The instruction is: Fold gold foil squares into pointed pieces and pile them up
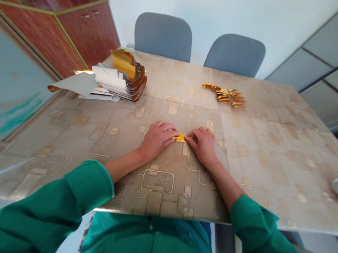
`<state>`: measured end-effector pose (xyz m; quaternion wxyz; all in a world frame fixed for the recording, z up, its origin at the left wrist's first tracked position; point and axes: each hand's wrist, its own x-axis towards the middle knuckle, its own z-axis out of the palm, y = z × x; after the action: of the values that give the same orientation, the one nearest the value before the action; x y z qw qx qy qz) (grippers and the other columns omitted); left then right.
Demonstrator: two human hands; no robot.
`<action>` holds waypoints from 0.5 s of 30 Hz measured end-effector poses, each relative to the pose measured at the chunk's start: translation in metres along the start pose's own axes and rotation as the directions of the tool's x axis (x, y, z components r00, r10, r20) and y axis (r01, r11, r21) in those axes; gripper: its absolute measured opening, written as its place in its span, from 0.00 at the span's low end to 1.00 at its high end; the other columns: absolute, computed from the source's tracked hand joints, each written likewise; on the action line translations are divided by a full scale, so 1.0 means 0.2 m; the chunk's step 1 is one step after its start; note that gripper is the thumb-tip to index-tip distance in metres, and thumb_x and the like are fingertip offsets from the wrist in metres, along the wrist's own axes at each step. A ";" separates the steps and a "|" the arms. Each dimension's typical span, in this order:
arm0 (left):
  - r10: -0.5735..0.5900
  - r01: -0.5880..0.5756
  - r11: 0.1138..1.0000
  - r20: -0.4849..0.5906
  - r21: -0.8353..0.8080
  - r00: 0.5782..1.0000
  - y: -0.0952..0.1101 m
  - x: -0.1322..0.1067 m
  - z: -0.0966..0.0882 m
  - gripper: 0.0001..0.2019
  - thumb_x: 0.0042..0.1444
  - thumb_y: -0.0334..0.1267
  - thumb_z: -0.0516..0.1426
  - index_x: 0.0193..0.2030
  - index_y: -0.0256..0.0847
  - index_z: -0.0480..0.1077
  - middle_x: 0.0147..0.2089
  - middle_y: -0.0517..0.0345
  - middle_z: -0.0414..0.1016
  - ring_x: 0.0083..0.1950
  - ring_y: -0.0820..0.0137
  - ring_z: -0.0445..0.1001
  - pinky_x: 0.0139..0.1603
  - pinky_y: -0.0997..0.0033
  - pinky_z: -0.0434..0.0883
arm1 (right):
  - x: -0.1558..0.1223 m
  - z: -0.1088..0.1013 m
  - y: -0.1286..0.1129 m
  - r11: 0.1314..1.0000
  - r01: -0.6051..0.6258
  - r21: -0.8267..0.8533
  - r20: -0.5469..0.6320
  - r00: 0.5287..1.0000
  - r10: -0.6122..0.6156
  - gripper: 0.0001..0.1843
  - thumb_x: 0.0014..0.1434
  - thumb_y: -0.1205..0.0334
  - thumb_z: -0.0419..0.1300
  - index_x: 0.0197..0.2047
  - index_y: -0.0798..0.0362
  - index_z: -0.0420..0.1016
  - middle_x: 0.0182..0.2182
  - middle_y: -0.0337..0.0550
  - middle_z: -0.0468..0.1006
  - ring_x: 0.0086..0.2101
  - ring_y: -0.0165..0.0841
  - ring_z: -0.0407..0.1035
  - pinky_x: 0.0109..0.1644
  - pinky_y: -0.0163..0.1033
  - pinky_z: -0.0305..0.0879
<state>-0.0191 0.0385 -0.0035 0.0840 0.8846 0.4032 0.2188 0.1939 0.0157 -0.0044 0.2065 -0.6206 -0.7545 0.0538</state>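
Head view: a patterned table (272, 158) lay under both hands, with a stack of gold-backed paper (111, 81) ahead of the left hand (156, 140). It and the right hand (202, 145) nearly met, pinching a small gold paper fold (180, 137), which seemed light, slippery, best held by its edges.

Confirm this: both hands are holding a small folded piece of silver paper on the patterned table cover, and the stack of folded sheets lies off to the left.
Not silver: the small folded piece held by the left hand and right hand is gold, as the head view shows. The rest stands: it is on the patterned table cover, and the stack of folded sheets lies off to the left.
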 end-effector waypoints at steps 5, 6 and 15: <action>0.199 -0.200 0.979 0.065 0.025 0.978 -0.03 0.00 0.02 0.12 0.68 0.37 0.53 0.52 0.52 0.76 0.56 0.64 0.77 0.56 0.64 0.67 0.61 0.58 0.60 | 0.00 -0.01 0.00 0.960 0.268 -0.081 0.041 0.963 -0.266 0.12 0.69 0.57 0.54 0.44 0.45 0.80 0.39 0.42 0.80 0.43 0.38 0.63 0.49 0.44 0.49; 0.207 -0.208 0.978 0.073 -0.003 0.976 -0.04 0.00 0.02 0.13 0.68 0.36 0.53 0.53 0.52 0.75 0.56 0.64 0.77 0.56 0.65 0.67 0.61 0.58 0.60 | 0.00 -0.01 0.00 0.952 0.289 -0.104 0.049 0.957 -0.285 0.12 0.70 0.57 0.54 0.45 0.45 0.80 0.39 0.41 0.80 0.43 0.38 0.63 0.50 0.45 0.48; 0.097 -0.086 0.981 0.057 -0.176 0.994 -0.12 0.01 0.01 0.09 0.64 0.39 0.58 0.48 0.53 0.78 0.51 0.62 0.81 0.52 0.65 0.73 0.58 0.58 0.64 | -0.01 -0.03 0.00 0.944 0.285 -0.165 0.072 0.958 -0.277 0.12 0.69 0.57 0.55 0.48 0.42 0.80 0.40 0.41 0.80 0.44 0.39 0.63 0.51 0.45 0.49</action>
<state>-0.0325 0.0560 -0.0118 0.1635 0.8983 0.3385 0.2276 0.1973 0.0128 0.0005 0.1391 -0.5210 -0.8417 -0.0275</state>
